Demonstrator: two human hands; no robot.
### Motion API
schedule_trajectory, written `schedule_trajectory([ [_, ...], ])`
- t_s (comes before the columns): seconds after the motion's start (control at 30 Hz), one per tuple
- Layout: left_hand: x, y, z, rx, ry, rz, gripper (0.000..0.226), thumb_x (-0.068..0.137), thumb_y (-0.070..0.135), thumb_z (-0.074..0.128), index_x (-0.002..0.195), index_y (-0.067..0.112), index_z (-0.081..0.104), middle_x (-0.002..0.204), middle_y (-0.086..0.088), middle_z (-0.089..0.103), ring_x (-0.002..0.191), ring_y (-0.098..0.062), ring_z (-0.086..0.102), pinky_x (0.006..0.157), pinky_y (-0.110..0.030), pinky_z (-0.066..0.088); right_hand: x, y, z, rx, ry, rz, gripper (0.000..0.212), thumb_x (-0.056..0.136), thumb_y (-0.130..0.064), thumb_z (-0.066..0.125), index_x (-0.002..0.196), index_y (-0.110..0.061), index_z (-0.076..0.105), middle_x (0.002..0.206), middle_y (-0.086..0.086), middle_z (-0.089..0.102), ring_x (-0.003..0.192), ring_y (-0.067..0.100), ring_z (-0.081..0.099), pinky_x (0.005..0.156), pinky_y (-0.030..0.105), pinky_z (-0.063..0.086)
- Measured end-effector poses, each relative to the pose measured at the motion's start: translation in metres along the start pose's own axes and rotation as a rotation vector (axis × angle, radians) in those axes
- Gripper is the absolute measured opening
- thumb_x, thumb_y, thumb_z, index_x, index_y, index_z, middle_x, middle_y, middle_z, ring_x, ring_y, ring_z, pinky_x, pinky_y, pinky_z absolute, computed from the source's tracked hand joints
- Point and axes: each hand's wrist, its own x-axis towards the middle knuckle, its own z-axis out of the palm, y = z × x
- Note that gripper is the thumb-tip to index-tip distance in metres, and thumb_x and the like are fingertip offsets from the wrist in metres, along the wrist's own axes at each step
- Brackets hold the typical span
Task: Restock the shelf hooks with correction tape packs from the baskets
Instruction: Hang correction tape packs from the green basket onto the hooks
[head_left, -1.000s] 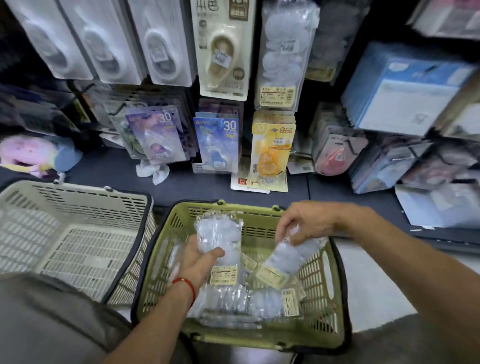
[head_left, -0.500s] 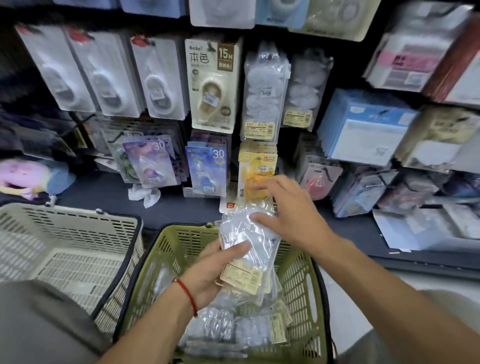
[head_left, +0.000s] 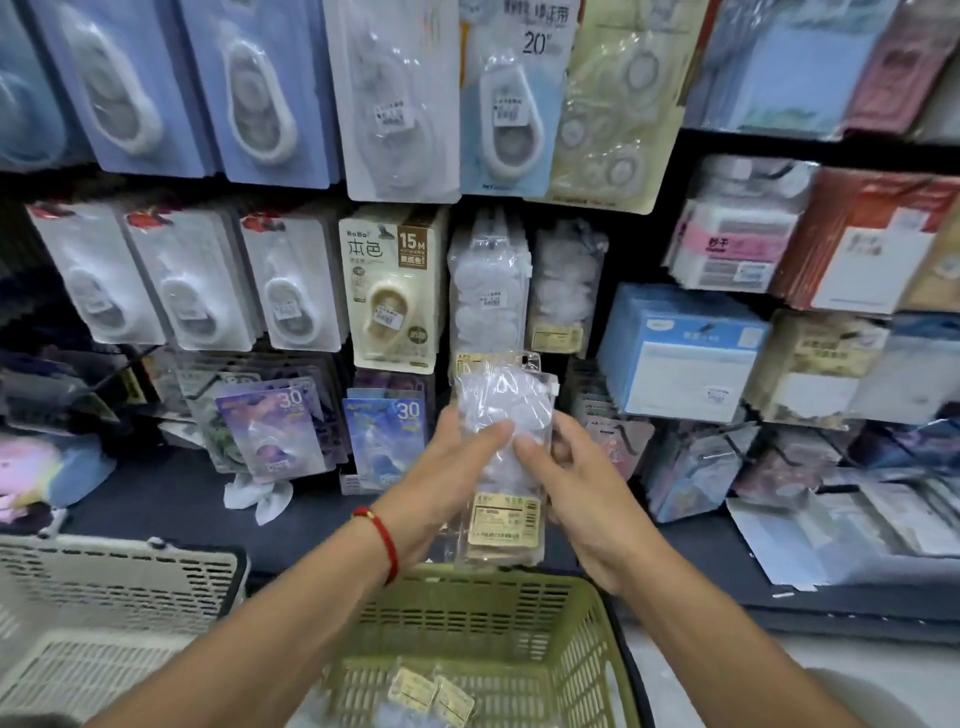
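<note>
- Holding the clear packs: your left hand (head_left: 447, 457) grips the left edge of a small stack of correction tape packs (head_left: 503, 447), thumb across the front film and fingers behind.
- Stack, centre: the packs are raised in front of the shelf face, above the green basket (head_left: 498, 618), just below the matching clear packs on the hook (head_left: 489, 291). The long axis runs near vertical; the hang-hole end points up toward that hook, and the yellow price label (head_left: 505, 522) sits at the bottom, facing you.
- Right side: your right hand (head_left: 576, 483) pinches the right edge of the same stack, thumb on the front.
- Step in hand, as judged: packs gathered and squared, carried toward the hook; hanging not yet done.
- Next move calls for: aligning the top holes with the hook tip, which is hidden here, then sliding the stack straight back. More packs (head_left: 431, 693) lie in the basket.
</note>
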Motion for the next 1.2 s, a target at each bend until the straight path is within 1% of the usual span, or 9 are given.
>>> schedule_trajectory([
  [0.07, 0.011, 0.014, 0.003, 0.099, 0.013, 0.020, 0.029, 0.100, 0.051, 0.062, 0.118, 0.046, 0.039, 0.098, 0.043, 0.057, 0.072, 0.029, 0.060, 0.054, -0.003, 0.048, 0.007, -0.003, -0.001, -0.042, 0.068, -0.079, 0.017, 0.105, -0.029, 0.064, 0.120, -0.030, 0.071, 0.109, -0.004, 0.079, 0.104, 0.015, 0.075, 0.088, 0.035, 0.059],
  [0.17, 0.019, 0.018, -0.004, 0.191, 0.009, 0.089, 0.049, 0.092, 0.056, 0.068, 0.133, 0.041, 0.046, 0.122, 0.026, 0.068, 0.098, 0.010, 0.071, 0.067, -0.019, 0.057, 0.018, -0.001, -0.002, -0.077, 0.185, -0.129, 0.013, 0.100, -0.035, 0.070, 0.106, -0.025, 0.076, 0.097, -0.008, 0.080, 0.094, 0.011, 0.075, 0.079, 0.027, 0.056],
  [0.33, 0.022, 0.000, -0.023, 0.155, 0.107, 0.184, 0.053, 0.089, 0.049, 0.068, 0.138, 0.038, 0.053, 0.128, 0.024, 0.070, 0.116, 0.005, 0.067, 0.096, -0.021, 0.055, 0.027, 0.001, 0.002, -0.216, 0.245, -0.283, 0.017, 0.096, -0.057, 0.060, 0.099, -0.040, 0.063, 0.096, 0.014, 0.073, 0.090, 0.036, 0.068, 0.076, 0.045, 0.056],
  [0.47, 0.028, -0.006, -0.033, 0.175, 0.156, 0.237, 0.034, 0.096, 0.038, 0.064, 0.129, 0.041, 0.054, 0.113, 0.042, 0.068, 0.104, 0.022, 0.062, 0.075, -0.001, 0.050, 0.041, -0.012, -0.010, -0.206, 0.360, -0.397, 0.006, 0.104, -0.046, 0.059, 0.107, -0.041, 0.060, 0.097, 0.004, 0.072, 0.085, 0.025, 0.068, 0.075, 0.041, 0.055],
  [0.6, 0.032, -0.003, -0.036, 0.185, 0.204, 0.282, 0.037, 0.095, 0.044, 0.063, 0.131, 0.036, 0.057, 0.114, 0.035, 0.070, 0.104, 0.014, 0.067, 0.075, -0.005, 0.054, 0.056, -0.032, -0.031, -0.199, 0.449, -0.403, 0.014, 0.102, -0.048, 0.062, 0.108, -0.036, 0.063, 0.097, -0.002, 0.075, 0.084, 0.014, 0.070, 0.074, 0.045, 0.056],
  [0.67, 0.033, 0.000, -0.037, 0.193, 0.227, 0.287, 0.042, 0.091, 0.054, 0.062, 0.130, 0.037, 0.057, 0.116, 0.032, 0.070, 0.106, 0.009, 0.069, 0.078, -0.010, 0.057, 0.060, -0.037, -0.037, -0.170, 0.455, -0.386, 0.017, 0.101, -0.048, 0.063, 0.109, -0.034, 0.064, 0.104, -0.001, 0.077, 0.096, 0.024, 0.074, 0.082, 0.053, 0.060],
  [0.8, 0.033, 0.003, -0.038, 0.181, 0.242, 0.292, 0.040, 0.091, 0.058, 0.061, 0.127, 0.039, 0.060, 0.115, 0.026, 0.074, 0.104, 0.002, 0.073, 0.081, -0.025, 0.063, 0.063, -0.044, -0.039, -0.211, 0.489, -0.388, 0.011, 0.101, -0.049, 0.063, 0.102, -0.038, 0.066, 0.097, 0.008, 0.076, 0.080, 0.032, 0.068, 0.071, 0.050, 0.056],
  [1.0, 0.028, 0.009, -0.040, 0.165, 0.236, 0.333, 0.038, 0.096, 0.048, 0.061, 0.130, 0.031, 0.061, 0.115, 0.026, 0.074, 0.101, 0.004, 0.073, 0.074, -0.008, 0.055, 0.064, -0.052, -0.043, -0.260, 0.494, -0.373, 0.011, 0.100, -0.046, 0.066, 0.099, -0.035, 0.068, 0.073, 0.015, 0.063, 0.061, 0.020, 0.047, 0.055, 0.037, 0.041],
  [1.2, 0.024, 0.014, -0.039, 0.153, 0.248, 0.357, 0.033, 0.098, 0.041, 0.060, 0.128, 0.030, 0.061, 0.108, 0.034, 0.073, 0.096, 0.014, 0.070, 0.068, -0.003, 0.052, 0.058, -0.061, -0.045, -0.261, 0.455, -0.355, 0.014, 0.098, -0.048, 0.068, 0.097, -0.034, 0.071, 0.068, 0.012, 0.063, 0.057, 0.020, 0.048, 0.055, 0.045, 0.044],
])
